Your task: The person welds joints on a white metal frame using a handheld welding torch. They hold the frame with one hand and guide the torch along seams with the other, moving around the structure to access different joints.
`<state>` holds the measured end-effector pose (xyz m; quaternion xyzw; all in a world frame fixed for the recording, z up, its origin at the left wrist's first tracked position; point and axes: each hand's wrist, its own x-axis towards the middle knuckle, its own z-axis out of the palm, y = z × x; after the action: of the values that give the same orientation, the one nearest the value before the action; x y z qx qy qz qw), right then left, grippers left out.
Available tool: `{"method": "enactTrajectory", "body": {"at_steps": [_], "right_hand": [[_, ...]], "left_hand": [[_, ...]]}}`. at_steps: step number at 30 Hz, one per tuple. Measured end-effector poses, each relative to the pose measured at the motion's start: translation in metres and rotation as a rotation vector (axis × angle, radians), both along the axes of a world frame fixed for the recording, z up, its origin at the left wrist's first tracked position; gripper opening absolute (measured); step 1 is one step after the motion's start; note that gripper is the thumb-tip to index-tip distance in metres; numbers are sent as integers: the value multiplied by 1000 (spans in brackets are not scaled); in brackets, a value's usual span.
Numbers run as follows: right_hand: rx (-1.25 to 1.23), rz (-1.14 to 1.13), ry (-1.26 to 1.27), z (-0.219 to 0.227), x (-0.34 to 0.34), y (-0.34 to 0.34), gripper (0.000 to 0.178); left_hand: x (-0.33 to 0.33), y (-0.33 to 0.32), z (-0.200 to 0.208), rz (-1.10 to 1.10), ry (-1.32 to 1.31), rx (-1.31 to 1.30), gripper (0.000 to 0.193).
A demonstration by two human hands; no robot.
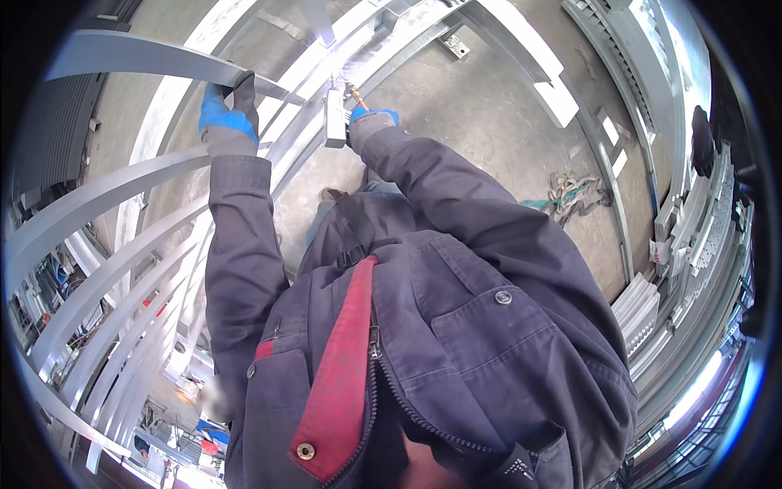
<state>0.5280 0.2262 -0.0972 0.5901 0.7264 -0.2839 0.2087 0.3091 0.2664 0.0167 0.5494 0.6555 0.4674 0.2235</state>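
Observation:
My left hand (pixel 228 118), in a blue and grey work glove, is closed around the end stretch of a flat grey metal bar (pixel 147 54). The bar's tip reaches a long pale metal rail (pixel 303 134). My right hand (pixel 373 122), gloved alike, grips a welding torch (pixel 355 93) with a copper-coloured front end. Its nozzle points at the rail, where a bright white glow washes out the detail. Beside the torch, a short pale rectangular metal piece (pixel 335 118) sticks out from the rail. Most of the torch handle is hidden in my right glove.
Several parallel metal bars (pixel 106 183) fan out on the left from the same frame. Rags and a green strap (pixel 566 196) lie on the concrete floor to the right. A small metal bracket (pixel 456 46) lies at the far side. Stacked metal profiles (pixel 692 220) line the right edge.

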Motion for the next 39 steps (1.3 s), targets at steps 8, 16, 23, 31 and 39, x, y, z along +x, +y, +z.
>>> {"method": "enactTrajectory", "body": {"at_steps": [8, 16, 23, 31, 39], "right_hand": [[-11, -242, -17, 43, 35, -28, 33], [53, -324, -65, 51, 53, -5, 36], [80, -295, -32, 33, 53, 33, 37], [44, -152, 13, 26, 71, 73, 38], [74, -79, 23, 1, 95, 96, 33]], "left_hand": [[9, 0, 2, 2, -104, 41, 35], [8, 0, 1, -44, -87, 89, 34], [13, 0, 2, -15, -190, 40, 33], [17, 1, -12, 70, -203, 68, 36], [21, -3, -13, 153, -183, -1, 38]]}}
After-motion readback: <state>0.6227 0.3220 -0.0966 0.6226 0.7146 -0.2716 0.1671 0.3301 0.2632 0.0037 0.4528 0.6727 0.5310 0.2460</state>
